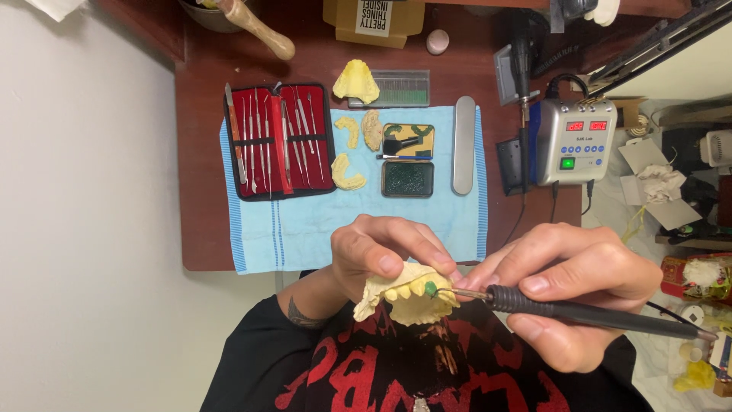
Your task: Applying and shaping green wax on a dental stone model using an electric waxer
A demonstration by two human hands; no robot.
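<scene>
fingers of left hand (374, 255) clasp dental cast (408, 296); right hand (568, 294) pinches wax pen (587, 311).

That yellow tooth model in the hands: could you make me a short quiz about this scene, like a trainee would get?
1. True or false: the left hand holds the yellow dental cast.
2. What colour is the small blob on the cast where the tip of the black pen-shaped tool meets it?
A) red B) green C) blue
3. Which cloth lies under the open red-lined instrument case on the desk?

Key
1. True; the right hand grips the tool.
2. B, green.
3. A light blue towel.
</scene>
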